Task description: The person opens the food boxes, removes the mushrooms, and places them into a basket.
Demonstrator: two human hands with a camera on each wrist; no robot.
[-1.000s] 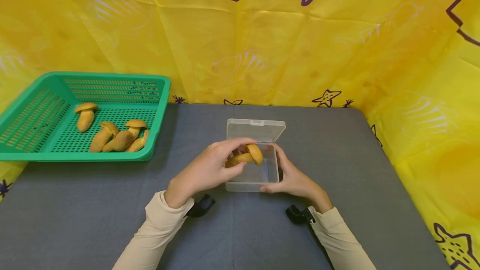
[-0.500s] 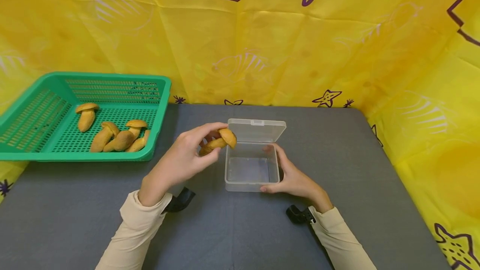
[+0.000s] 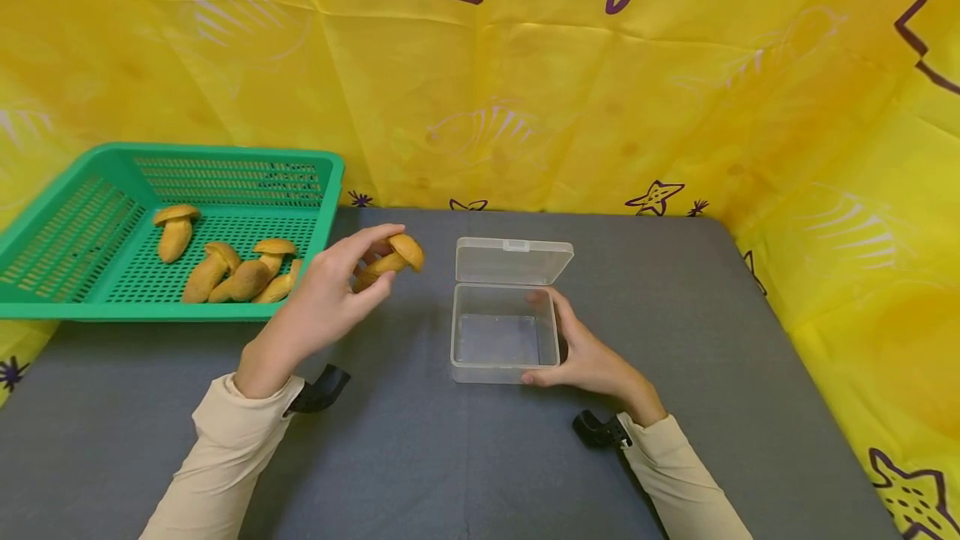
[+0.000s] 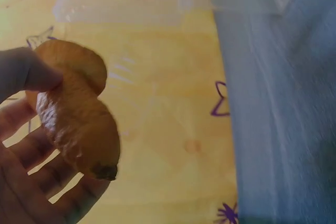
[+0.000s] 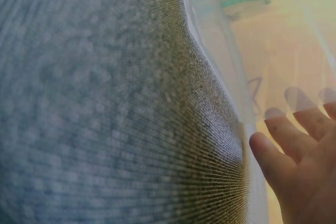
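Note:
A brown-capped mushroom [image 3: 390, 259] is pinched between the thumb and fingers of my left hand [image 3: 318, 298], above the table between basket and box. In the left wrist view the mushroom [image 4: 79, 124] shows a thick stem with a dark end, my thumb pressing near its cap. My right hand [image 3: 592, 361] grips the right side of a clear plastic box [image 3: 504, 374], thumb at the front wall and fingers round the back corner. Its hinged lid [image 3: 513, 261] stands raised at the back, and nothing lies inside. The right wrist view shows the thumb [image 5: 270, 158] right at the box wall.
A green perforated basket [image 3: 318, 232] at the left holds several more mushrooms [image 3: 176, 233]. Grey cloth covers the table [image 3: 420, 457]. A yellow printed curtain [image 3: 525, 65] hangs behind it and along the right side.
My left hand has moved left and away from over the box, carrying the mushroom toward the basket. My right hand and the box have stayed in place.

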